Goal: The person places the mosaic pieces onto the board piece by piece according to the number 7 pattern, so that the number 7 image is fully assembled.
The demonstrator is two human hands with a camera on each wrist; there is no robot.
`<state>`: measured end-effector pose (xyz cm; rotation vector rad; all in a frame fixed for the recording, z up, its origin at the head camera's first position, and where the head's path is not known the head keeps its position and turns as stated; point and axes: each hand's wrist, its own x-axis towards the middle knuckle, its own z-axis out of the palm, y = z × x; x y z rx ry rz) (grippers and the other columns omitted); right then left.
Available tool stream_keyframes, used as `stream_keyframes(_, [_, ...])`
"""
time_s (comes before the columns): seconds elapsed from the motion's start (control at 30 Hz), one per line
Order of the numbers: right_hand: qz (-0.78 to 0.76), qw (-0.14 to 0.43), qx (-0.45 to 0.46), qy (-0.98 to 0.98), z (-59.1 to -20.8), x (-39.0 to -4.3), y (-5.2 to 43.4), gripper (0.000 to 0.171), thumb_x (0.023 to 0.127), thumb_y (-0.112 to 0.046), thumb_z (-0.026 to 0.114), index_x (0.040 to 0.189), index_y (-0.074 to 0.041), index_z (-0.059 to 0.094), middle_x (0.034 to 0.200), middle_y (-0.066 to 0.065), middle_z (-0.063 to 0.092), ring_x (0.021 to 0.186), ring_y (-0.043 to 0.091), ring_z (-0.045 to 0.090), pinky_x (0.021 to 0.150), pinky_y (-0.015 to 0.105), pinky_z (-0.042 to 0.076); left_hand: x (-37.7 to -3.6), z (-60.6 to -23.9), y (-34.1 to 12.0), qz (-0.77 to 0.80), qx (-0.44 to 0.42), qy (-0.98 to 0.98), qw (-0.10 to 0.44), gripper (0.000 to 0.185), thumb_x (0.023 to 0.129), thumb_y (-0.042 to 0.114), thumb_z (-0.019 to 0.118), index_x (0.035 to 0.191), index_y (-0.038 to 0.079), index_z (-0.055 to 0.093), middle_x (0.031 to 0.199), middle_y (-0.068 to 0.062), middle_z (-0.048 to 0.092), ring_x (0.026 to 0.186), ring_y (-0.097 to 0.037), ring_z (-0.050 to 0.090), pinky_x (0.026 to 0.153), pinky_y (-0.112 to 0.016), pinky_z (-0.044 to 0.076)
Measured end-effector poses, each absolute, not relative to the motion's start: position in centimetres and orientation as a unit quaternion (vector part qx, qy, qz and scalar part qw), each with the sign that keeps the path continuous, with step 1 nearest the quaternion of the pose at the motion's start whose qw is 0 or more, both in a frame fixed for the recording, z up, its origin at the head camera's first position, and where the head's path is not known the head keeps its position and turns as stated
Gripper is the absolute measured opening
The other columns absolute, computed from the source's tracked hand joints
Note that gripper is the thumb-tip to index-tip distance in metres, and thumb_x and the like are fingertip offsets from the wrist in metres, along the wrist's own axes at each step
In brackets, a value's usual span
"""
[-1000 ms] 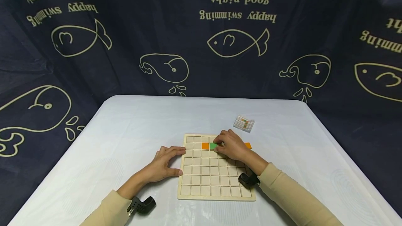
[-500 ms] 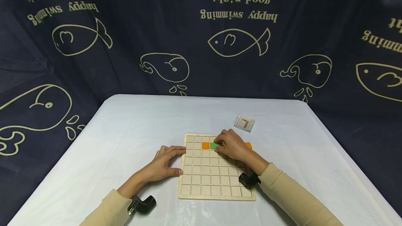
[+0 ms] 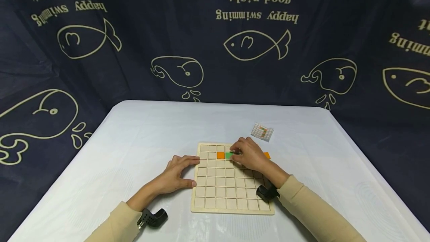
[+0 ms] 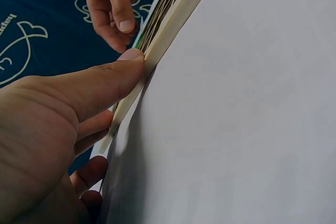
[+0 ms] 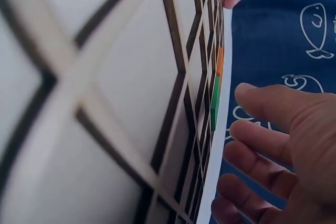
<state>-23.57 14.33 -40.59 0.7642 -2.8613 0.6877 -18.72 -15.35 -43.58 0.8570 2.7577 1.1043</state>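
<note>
The board has only an orange tile and a green tile in; most squares wait. The left hand lies flat, steadying its edge. The right hand curls over the green tile; whether it pinches it, I cannot tell.

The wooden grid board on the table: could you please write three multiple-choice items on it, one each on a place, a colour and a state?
1. Where does the small printed card lie?
A. On the tablecloth beyond the board's far right corner
B. Inside a cell of the board
C. Under the left hand

2. What colour is the tile right of the orange tile in the wooden grid board?
A. Blue
B. Green
C. Red

3. How is the left hand placed?
A. Lifted clear of the table
B. Gripping a tile
C. Resting against the board's left edge

Answers:
1 A: the card sits on white cloth, apart from the board.
2 B: the green tile adjoins the orange one, by the right hand.
3 C: its thumb presses the board's edge in the left wrist view.
</note>
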Motion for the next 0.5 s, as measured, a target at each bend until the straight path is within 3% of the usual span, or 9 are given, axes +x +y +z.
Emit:
stream_keyframes(0.37, [0.259,0.076,0.257,-0.928,-39.8,-22.8,14.8,0.028,0.082,-0.025,0.070,0.103,-0.007,0.069,0.094,0.004,0.060,0.083,0.016,0.047,0.078,0.039,0.042,-18.7,-43.5,-15.4,0.360,0.274,0.891,0.032,0.068,0.074,0.037,0.077,0.134,0.020,0.051,0.144,0.006,0.044,0.101,-0.010,0.032,0.083,-0.031,0.024])
stream_keyframes(0.43, [0.265,0.067,0.248,-0.929,-39.6,-22.7,15.0,0.029,0.083,-0.026,0.070,0.105,-0.008,0.069,0.095,0.004,0.060,0.086,0.019,0.049,0.086,0.043,0.042,-18.7,-43.5,-15.4,0.359,0.278,0.891,0.029,0.067,0.074,0.037,0.077,0.134,0.019,0.052,0.144,0.006,0.044,0.100,-0.010,0.032,0.083,-0.031,0.024])
stream_keyframes(0.5, [0.273,0.051,0.232,-0.932,-39.3,-22.7,15.2,0.029,0.083,-0.025,0.070,0.107,-0.008,0.068,0.098,0.005,0.061,0.090,0.022,0.050,0.084,0.043,0.043,-18.7,-43.5,-15.4,0.358,0.281,0.890,0.027,0.067,0.074,0.037,0.076,0.134,0.019,0.051,0.144,0.005,0.044,0.099,-0.011,0.032,0.082,-0.031,0.024])
